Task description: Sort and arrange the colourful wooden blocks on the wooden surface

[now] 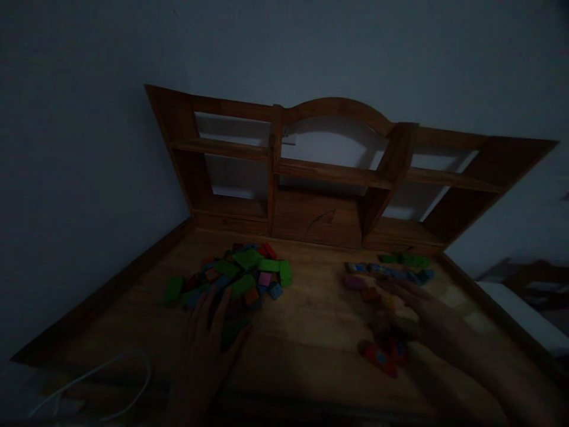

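Note:
My left hand [207, 341] is at the near edge of a mixed pile of wooden toy blocks [244, 279], mostly green with some blue, orange, pink and red. Its fingers are spread, and a dark green block [234, 332] lies between thumb and forefinger without being clearly gripped. Over a looser group on the right, my right hand [411, 305] stretches out its fingers, blurred and dim. Around it are a purple block [355, 282], an orange block [370, 294], a yellow block [388, 303] and red pieces [380, 357]. Whether its fingertips touch any block is unclear.
Behind the blocks, a wooden shelf unit [317, 216] stands on the wooden tabletop [311, 320] against the wall. Green blocks [413, 260] and blue blocks [398, 273] lie at the back right. A white cable [144, 365] loops at the front left.

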`<state>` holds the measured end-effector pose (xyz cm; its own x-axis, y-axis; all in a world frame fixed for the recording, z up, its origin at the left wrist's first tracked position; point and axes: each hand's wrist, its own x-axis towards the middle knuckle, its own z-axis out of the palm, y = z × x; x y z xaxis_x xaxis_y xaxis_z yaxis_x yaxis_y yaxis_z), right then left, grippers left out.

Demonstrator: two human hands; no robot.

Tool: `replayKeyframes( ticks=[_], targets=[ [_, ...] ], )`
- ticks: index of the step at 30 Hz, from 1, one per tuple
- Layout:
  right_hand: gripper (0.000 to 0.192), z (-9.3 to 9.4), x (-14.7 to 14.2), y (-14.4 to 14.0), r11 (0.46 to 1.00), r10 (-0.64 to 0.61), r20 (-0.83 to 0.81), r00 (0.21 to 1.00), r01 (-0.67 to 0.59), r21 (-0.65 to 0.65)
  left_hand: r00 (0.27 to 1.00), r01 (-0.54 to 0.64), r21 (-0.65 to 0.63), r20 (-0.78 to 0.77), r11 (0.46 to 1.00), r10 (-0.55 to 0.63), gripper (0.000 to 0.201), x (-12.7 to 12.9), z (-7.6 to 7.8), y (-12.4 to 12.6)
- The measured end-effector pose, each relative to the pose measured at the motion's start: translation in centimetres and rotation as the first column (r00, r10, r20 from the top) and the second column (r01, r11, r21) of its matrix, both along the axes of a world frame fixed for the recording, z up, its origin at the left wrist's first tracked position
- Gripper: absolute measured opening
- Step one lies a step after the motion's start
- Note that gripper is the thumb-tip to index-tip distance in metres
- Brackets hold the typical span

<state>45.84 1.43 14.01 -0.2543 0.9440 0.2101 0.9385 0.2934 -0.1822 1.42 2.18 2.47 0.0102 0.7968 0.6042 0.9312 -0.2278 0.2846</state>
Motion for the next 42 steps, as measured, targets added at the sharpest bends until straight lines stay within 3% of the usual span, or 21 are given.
replayKeyframes(
  ticks=[3,6,12,18,23,25,32,37,42],
  targets=[
    [0.075,-3.5,1.8,-4.3,0.991,-0.119,-0.018,0.993,0.120,0.061,1.000,-0.001,0.011,0.014,1.000,0.001,0.075,0.1,0.0,-0.1],
    [0.099,-6.4,2.0,-7.1,0.974,-0.144,0.001,0.990,0.141,0.176,1.000,0.002,0.017,0.006,1.000,-0.003,0.075,0.0,0.0,0.0],
    [0.120,-9.7,0.8,-7.7,0.966,-0.136,0.037,0.990,0.124,0.228,1.000,0.009,-0.009,-0.012,1.000,-0.009,0.077,-0.1,0.4,-0.1],
    [0.108,-8.8,-0.1,-6.4,0.987,-0.117,-0.018,0.993,0.119,0.111,0.999,0.008,-0.071,-0.043,0.997,-0.011,0.078,0.1,1.3,-0.6],
    [0.047,-8.4,1.2,-5.6,0.979,-0.199,-0.266,0.943,0.205,-0.003,1.000,-0.001,-0.040,-0.011,0.999,0.000,0.077,-0.1,0.3,-0.3],
    [0.035,-8.2,2.0,-5.5,0.975,-0.220,-0.340,0.914,0.218,-0.046,1.000,0.006,-0.032,-0.003,0.999,-0.006,0.076,-0.1,0.1,-0.2],
    [0.043,-6.9,3.5,-5.7,0.978,-0.149,-0.386,0.910,0.078,-0.195,1.000,0.024,-0.024,0.019,0.999,-0.024,0.077,0.0,0.1,-0.1],
    [0.041,-6.5,3.2,-5.5,0.965,-0.239,-0.345,0.908,0.183,-0.187,1.000,0.010,-0.016,0.006,1.000,-0.010,0.078,0.0,0.2,-0.1],
    [0.042,-6.3,3.0,-5.5,0.968,-0.248,-0.376,0.893,0.212,-0.135,1.000,0.013,-0.037,-0.009,0.999,-0.013,0.077,0.3,0.8,-0.3]
  ],
)
